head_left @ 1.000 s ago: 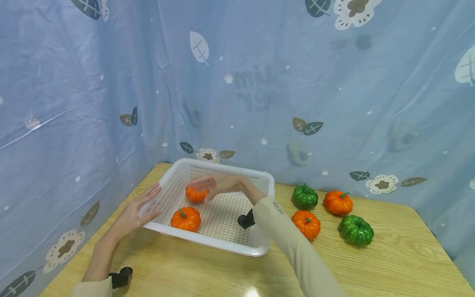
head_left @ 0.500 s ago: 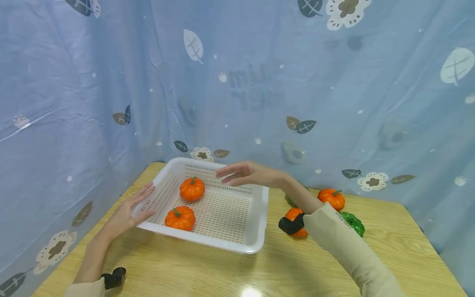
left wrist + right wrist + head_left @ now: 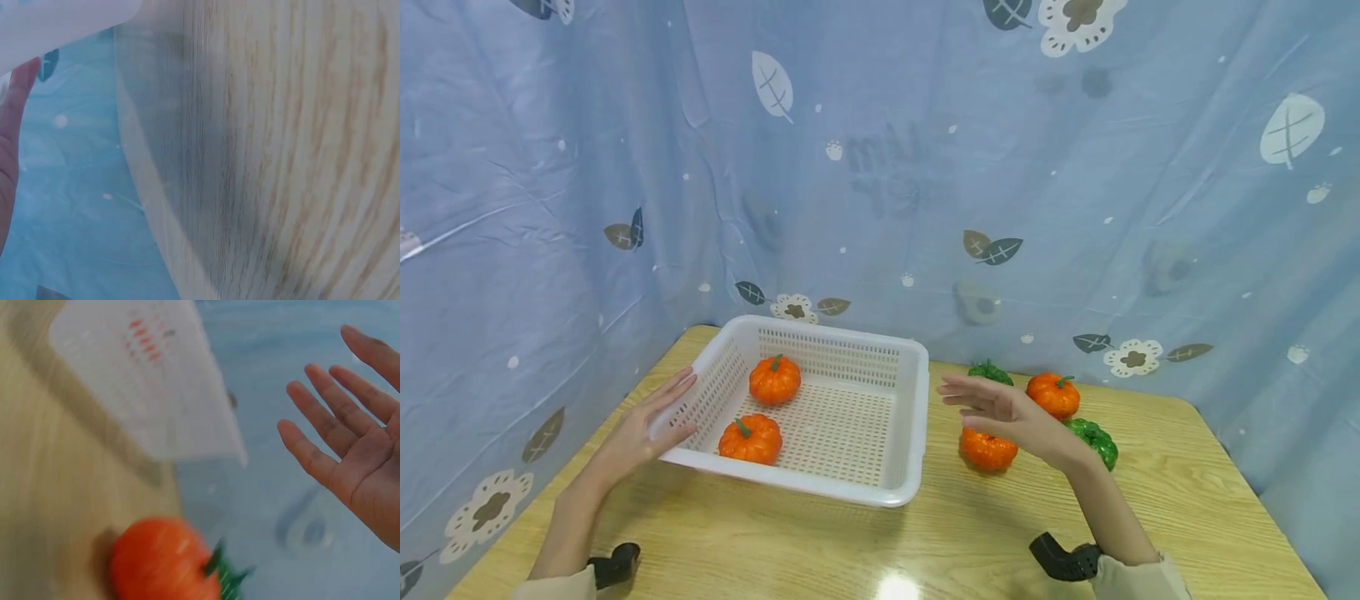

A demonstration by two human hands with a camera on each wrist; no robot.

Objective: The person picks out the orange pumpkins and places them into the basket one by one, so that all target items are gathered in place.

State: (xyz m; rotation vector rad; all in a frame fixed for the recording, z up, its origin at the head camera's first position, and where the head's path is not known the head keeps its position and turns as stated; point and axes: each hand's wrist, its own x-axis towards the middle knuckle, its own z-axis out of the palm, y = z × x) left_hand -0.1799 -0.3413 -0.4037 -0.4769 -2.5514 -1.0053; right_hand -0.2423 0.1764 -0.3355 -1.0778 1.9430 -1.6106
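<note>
My left hand (image 3: 632,437) rests on the left end of a white plastic basket (image 3: 820,481), its fingers extended along the rim and the thumb by the front corner. In the left wrist view, a straight finger (image 3: 11,112) reaches up to the rim. Inside the basket are two orange pumpkins, one at the back (image 3: 774,382) and one at the front (image 3: 752,440). My right hand (image 3: 1018,421) is in the air right of the basket with nothing in it, fingers spread in the right wrist view. It partly covers an orange pumpkin (image 3: 988,451) on the table.
Behind the right hand are a green pumpkin (image 3: 991,372), another orange pumpkin (image 3: 1052,397) and a second green one (image 3: 1097,440), partly hidden by the wrist. They sit on the wooden table (image 3: 1180,500). A blue patterned curtain (image 3: 880,167) borders the table's back and left.
My right hand has moved from over the basket out to the right, above the pumpkins on the table. The left hand has stayed at the basket's rim. The head view has shifted slightly right.
</note>
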